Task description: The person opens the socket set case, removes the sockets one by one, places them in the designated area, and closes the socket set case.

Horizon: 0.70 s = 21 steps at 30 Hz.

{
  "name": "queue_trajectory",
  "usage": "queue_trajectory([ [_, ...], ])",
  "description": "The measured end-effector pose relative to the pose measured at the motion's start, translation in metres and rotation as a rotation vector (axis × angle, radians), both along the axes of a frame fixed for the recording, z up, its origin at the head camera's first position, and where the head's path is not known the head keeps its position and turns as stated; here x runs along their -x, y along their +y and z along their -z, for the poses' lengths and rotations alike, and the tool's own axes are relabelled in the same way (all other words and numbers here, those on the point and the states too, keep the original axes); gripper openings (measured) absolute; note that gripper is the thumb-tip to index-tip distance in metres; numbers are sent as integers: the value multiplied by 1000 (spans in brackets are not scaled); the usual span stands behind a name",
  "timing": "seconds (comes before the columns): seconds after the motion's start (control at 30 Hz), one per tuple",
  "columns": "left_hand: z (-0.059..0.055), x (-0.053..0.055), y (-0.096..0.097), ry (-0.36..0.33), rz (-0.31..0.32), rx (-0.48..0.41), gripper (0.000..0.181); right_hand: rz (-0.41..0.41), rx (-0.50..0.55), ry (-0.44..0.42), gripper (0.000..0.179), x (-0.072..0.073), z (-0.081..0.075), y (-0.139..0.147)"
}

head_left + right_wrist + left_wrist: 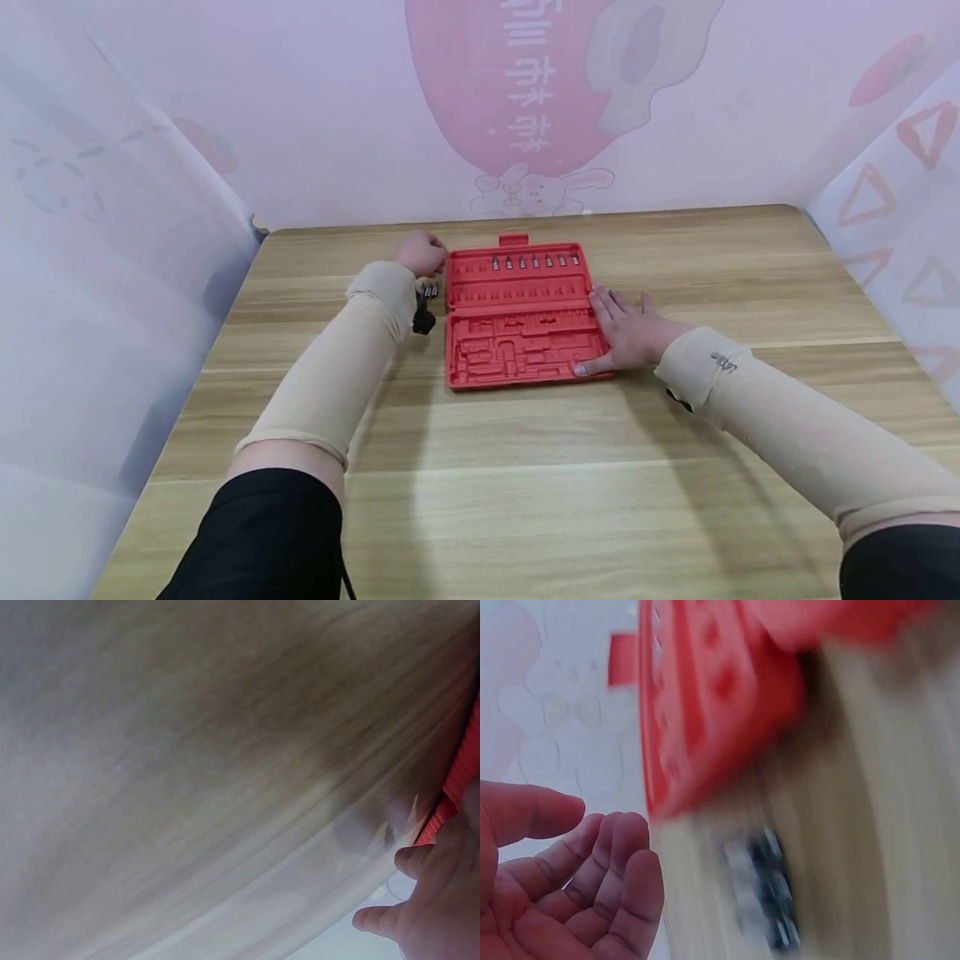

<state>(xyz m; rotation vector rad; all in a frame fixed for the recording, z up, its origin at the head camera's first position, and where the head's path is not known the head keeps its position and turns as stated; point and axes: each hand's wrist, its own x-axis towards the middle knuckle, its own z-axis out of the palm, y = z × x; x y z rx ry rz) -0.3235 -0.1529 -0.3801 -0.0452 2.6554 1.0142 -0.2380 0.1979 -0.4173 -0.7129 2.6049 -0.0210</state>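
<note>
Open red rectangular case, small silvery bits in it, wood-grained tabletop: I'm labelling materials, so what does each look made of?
Open red rectangular case: probably moulded satin plastic; uniform colour, shaped recesses. Small silvery bits: likely metal, from grey sheen. Wood-grained tabletop: satin, wood or laminate; streaked grain fits both.

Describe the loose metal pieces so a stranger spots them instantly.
On the wooden table lies an open red case. Beside its left edge, nearer the viewer than the left hand, sits a small cluster of loose metal pieces. Unlike the bits lined up inside the case, these lie outside it.
</note>
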Motion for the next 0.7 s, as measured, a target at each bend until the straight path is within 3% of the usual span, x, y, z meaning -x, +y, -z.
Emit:
queue_trajectory([
  [0.1, 0, 5, 18, -9, 16, -57, 32, 0, 2, -1, 131, 0, -1, 0],
  [0.33, 5, 17, 49, -14, 41, -57, 27, 2, 8, 1, 131, -1, -1, 1],
  [0.57, 17, 34, 63, -56, 7, -75, 25, 4, -2, -3, 134, -1, -2, 1],
  [0.7, 20, 37, 70, -50, 7, -42, 18, 1, 5, -1, 133, -1, -2, 1],
])
